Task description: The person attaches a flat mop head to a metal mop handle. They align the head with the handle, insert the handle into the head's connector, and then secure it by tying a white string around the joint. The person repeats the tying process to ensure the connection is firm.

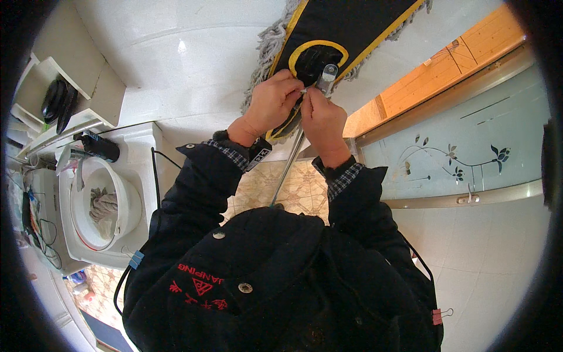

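A flat dust mop head [352, 26] with black backing, yellow trim and grey fringe stands raised against the white wall ahead of me. A dark gap shows in its backing, edged by a yellow curve, with a metal bracket [329, 75] beside it. Below, a thin metal pole [287, 168] runs down toward my body. My left hand [271, 104] and my right hand [322, 123] meet at the lower part of the mop, fingertips pinched close together. Between them is a small whitish bit, too small to name. My fingers partly cover the joint of pole and mop.
Left stands a white sink [151, 138] holding a white bucket [130, 196] with a grey cloth [103, 204] inside. A dark bottle [101, 146] is behind it, below a white shelf [76, 79]. To the right is a frosted glass door [434, 146] with a leaf pattern.
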A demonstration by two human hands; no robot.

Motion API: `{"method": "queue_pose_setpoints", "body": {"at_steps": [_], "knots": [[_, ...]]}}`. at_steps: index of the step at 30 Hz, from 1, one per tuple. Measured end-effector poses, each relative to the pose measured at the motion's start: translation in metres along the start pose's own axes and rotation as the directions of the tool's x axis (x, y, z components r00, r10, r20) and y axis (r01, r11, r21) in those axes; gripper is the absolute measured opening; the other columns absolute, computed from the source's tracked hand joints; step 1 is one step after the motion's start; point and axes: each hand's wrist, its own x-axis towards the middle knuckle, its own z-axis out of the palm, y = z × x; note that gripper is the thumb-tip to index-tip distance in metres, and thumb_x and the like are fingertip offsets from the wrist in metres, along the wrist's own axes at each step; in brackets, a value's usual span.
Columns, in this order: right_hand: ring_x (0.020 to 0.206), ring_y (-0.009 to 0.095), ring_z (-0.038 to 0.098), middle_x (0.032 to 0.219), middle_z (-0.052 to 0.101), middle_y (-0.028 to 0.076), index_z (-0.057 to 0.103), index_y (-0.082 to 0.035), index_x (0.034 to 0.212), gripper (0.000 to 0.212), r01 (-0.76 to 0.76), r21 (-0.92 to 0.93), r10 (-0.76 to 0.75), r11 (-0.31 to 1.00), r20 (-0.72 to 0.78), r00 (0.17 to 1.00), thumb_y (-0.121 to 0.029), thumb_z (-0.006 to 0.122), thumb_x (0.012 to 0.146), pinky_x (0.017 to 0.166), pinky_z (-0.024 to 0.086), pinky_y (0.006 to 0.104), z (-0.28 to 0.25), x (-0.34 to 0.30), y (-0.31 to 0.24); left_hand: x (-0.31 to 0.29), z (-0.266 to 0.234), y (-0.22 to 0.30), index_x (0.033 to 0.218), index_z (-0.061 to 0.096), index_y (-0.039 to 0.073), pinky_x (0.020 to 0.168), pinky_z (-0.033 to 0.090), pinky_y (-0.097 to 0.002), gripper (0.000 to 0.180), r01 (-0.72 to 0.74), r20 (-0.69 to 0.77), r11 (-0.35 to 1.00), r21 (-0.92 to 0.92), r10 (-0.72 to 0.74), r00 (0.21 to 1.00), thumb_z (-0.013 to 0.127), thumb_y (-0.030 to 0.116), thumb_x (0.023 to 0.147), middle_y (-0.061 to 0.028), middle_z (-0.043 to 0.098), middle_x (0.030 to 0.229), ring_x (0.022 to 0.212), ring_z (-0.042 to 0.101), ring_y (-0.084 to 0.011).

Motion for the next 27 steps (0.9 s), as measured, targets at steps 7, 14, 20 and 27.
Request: {"method": "queue_pose_setpoints", "body": {"at_steps": [7, 14, 20, 27], "knots": [[0.059, 0.03, 0.064, 0.067, 0.063, 0.011, 0.062, -0.01, 0.102, 0.014, 0.077, 0.042, -0.076, 0.996, -0.029, 0.997, -0.014, 0.058, 0.09, 0.05, 0.048, 0.0393, -0.001, 0.001, 0.004, 0.005, -0.009, 0.0, 0.093, 0.06, 0.002, 0.07, 0.048, -0.0423, 0.009, 0.045, 0.167, 0.999, -0.016, -0.041, 0.985, 0.061, 0.004, 0.085, -0.015, 0.054, 0.09, 0.086, 0.058, -0.0382], [0.059, 0.031, 0.063, 0.068, 0.063, 0.011, 0.061, -0.011, 0.096, 0.007, 0.105, 0.086, -0.106, 0.991, 0.002, 0.994, -0.015, 0.059, 0.09, 0.049, 0.047, 0.0393, -0.007, 0.004, 0.007, 0.005, -0.01, 0.001, 0.094, 0.059, 0.002, 0.07, 0.047, -0.0439, 0.01, 0.062, 0.201, 0.998, 0.001, -0.061, 0.978, 0.06, 0.003, 0.084, -0.0152, 0.054, 0.093, 0.087, 0.057, -0.0399], [0.061, 0.033, 0.062, 0.069, 0.063, 0.012, 0.059, -0.01, 0.086, 0.006, 0.071, 0.149, -0.066, 0.986, -0.036, 0.997, -0.014, 0.059, 0.09, 0.05, 0.047, 0.0404, -0.005, 0.007, 0.004, 0.003, -0.008, -0.002, 0.096, 0.057, 0.003, 0.068, 0.048, -0.042, 0.014, 0.03, 0.154, 0.999, -0.026, -0.026, 0.988, 0.061, 0.001, 0.082, -0.0141, 0.055, 0.092, 0.083, 0.058, -0.0374], [0.063, 0.034, 0.063, 0.071, 0.063, 0.013, 0.061, -0.01, 0.088, 0.008, -0.027, 0.227, 0.03, 0.973, -0.007, 1.0, -0.016, 0.058, 0.091, 0.052, 0.047, 0.0417, -0.004, 0.005, 0.003, -0.027, 0.017, 0.01, 0.097, 0.058, 0.003, 0.064, 0.049, -0.0363, 0.022, 0.305, -0.191, 0.923, -0.235, -0.351, 0.916, 0.068, -0.002, 0.078, -0.0137, 0.057, 0.085, 0.074, 0.061, -0.0302]]}}
